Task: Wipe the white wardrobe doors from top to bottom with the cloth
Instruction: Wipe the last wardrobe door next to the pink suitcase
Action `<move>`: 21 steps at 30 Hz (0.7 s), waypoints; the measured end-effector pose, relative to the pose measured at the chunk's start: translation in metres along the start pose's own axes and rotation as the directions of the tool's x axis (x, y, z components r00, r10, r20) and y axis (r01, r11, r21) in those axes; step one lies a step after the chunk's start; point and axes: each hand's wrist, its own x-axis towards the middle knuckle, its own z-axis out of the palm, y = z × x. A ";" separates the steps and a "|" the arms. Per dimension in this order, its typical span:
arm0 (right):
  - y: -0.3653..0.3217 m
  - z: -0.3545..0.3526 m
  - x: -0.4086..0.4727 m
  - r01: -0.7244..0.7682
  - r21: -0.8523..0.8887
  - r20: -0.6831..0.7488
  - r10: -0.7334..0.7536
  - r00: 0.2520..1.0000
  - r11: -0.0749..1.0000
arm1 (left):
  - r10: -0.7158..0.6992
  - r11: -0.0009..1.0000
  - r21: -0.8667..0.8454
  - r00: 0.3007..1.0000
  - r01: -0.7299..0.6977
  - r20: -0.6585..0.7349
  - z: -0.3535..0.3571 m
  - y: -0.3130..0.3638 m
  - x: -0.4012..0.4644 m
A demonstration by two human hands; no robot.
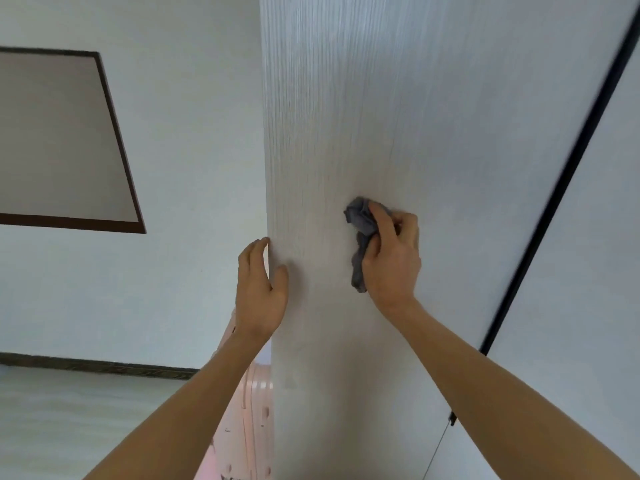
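The white wood-grain wardrobe door (398,116) fills the middle and right of the head view. My right hand (393,258) grips a crumpled grey cloth (360,230) and presses it against the door at about mid height. My left hand (261,289) holds the door's left edge, fingers behind the edge and thumb on the front face. A dark gap (554,209) runs diagonally between this door and the neighbouring white door (595,271) on the right.
A white wall (187,168) lies to the left, with a dark-framed opening (62,140) in it and a dark skirting board (97,367) above the pale floor. A pink ribbed object (249,427) stands low beside the door's left edge.
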 end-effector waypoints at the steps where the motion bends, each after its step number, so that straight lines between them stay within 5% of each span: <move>1: -0.007 0.003 0.003 0.073 -0.030 0.046 -0.071 0.996 0.997 | 0.030 0.999 0.016 0.999 -0.029 -0.037 -0.004 0.007 0.006; 4: -0.005 0.003 -0.004 0.505 -0.133 0.269 -0.459 0.847 0.853 | 0.182 0.980 0.094 0.982 -0.176 -0.052 -0.016 0.029 0.022; 6: 0.010 -0.021 0.005 0.565 -0.179 0.302 -0.501 0.811 0.806 | 0.294 0.945 0.143 0.956 -0.294 0.015 -0.019 0.041 0.027; 9: 0.045 -0.071 0.028 0.126 -0.291 0.096 -0.102 0.990 0.948 | 0.417 0.882 0.195 0.904 -0.428 0.098 -0.012 0.056 0.034; 11: 0.067 -0.090 0.023 -0.133 -0.377 0.021 0.152 0.988 0.917 | 0.450 0.862 0.188 0.882 -0.470 0.141 0.000 0.068 0.029; 14: 0.087 -0.093 -0.016 -0.145 -0.311 0.346 0.254 0.903 0.939 | 0.477 0.850 0.140 0.854 -0.508 0.205 0.023 0.089 0.017; 17: 0.096 -0.101 -0.034 0.058 -0.182 0.625 0.070 0.778 0.982 | 0.475 0.854 0.091 0.838 -0.513 0.268 0.046 0.106 0.010; 21: 0.123 -0.154 -0.017 -0.282 -0.103 0.572 0.289 0.768 0.954 | 0.363 0.916 0.004 0.831 -0.402 0.421 0.096 0.133 -0.013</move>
